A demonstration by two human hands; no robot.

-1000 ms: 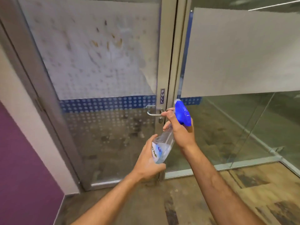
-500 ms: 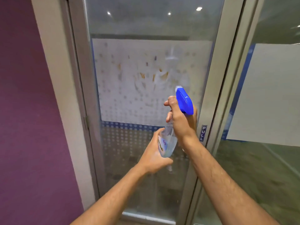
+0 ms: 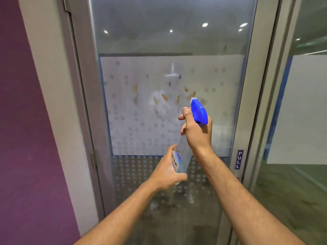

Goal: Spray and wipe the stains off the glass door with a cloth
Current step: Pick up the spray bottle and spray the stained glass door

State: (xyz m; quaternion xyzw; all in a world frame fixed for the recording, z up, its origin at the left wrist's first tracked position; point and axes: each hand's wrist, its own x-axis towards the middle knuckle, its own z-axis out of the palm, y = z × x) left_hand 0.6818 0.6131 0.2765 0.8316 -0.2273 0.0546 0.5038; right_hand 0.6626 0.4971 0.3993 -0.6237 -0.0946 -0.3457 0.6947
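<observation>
Purple wall point(image 3: 26, 138): fills the left edge of the view, with a pale jamb between it and the door frame.
Door hinge point(image 3: 93, 159): on the frame's left stile, near mid-height.
Glass door point(image 3: 134, 41): straight ahead, shut as far as I can tell; a frosted dotted film panel point(image 3: 123, 112) spans its middle band from stile to stile.
Stains point(image 3: 164, 98): small orange-brown flecks clustered in the upper centre of the film panel, with one more near the glass's upper right edge; a pale misted patch surrounds the central ones.
Left hand point(image 3: 166, 170): fingers curled under the base of the spray bottle point(image 3: 182, 160), cupping it from below.
Right hand point(image 3: 196, 133): wrapped around the bottle's neck, forefinger hooked forward over the trigger, just under the blue spray head point(image 3: 199, 112).
Nozzle: aimed at the stain cluster, close to the glass but apart from it.
Step in hand: spraying, by my reading; wiping not yet begun.
Next move: likely a trigger squeeze onto the flecks, then swapping to a cloth, which is not in view.
PULL sign point(image 3: 239, 159): on the right stile, right of the right forearm.
Side glass panel point(image 3: 300, 112): at the right edge, fixed.
Open room: free space above and left of the bottle across the pane; the right stile stands near the right wrist.
</observation>
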